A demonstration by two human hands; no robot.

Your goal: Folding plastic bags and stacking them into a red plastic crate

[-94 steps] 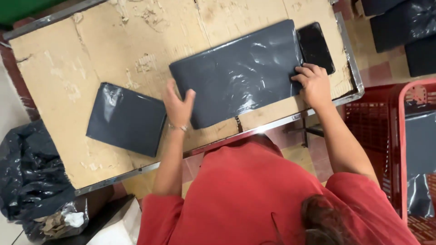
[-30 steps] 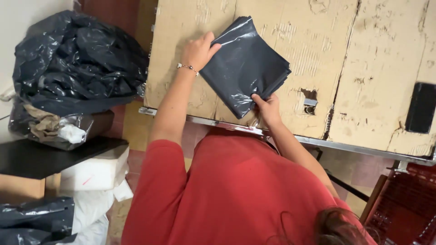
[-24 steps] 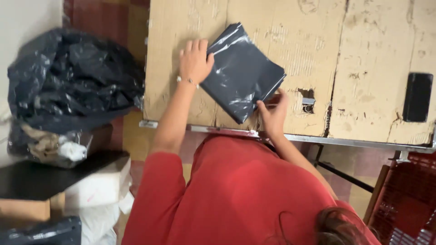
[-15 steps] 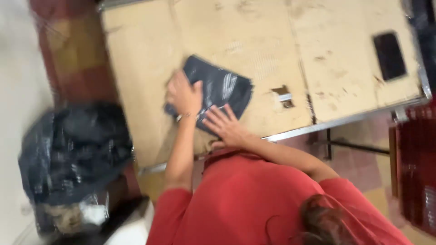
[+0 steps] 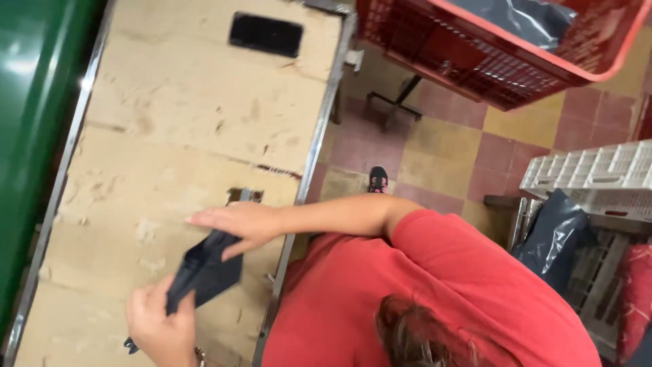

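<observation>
Table: we saw a long table (image 5: 176, 129) with a worn, scuffed beige top, cracked across the middle and gouged beside the right hand, edged with a metal rim (image 5: 309, 163).
Green surface: a green panel (image 5: 34, 122) ran along the far side of the table, touching its rim.
Floor: we saw red and yellow tiles (image 5: 475, 136), with one dark shoe (image 5: 378, 179) showing just beside the table edge.
Red crate: a red plastic basket (image 5: 502, 47) stood well apart from the hands, past the end of the table, with a grey bag lying in it.
White crates: we noted pale lattice crates (image 5: 598, 177) stacked at the side, with a dark plastic bag (image 5: 553, 231) leaning against them.
Shirt: the person wore a red shirt (image 5: 441, 299).
Phone: a flat black device (image 5: 265, 34) lay at the far end of the table, well apart from the hands.
Folded bag: we saw the folded dark grey bag (image 5: 204, 272) lifted just over the near part of the table, between the two hands.
Right hand: the right hand (image 5: 241, 224) lay flat over the bag's upper edge, fingers outstretched, thumb beneath it, its grip a loose pinch.
Left hand: the left hand (image 5: 159, 326) was clenched around the bag's lower end.
</observation>
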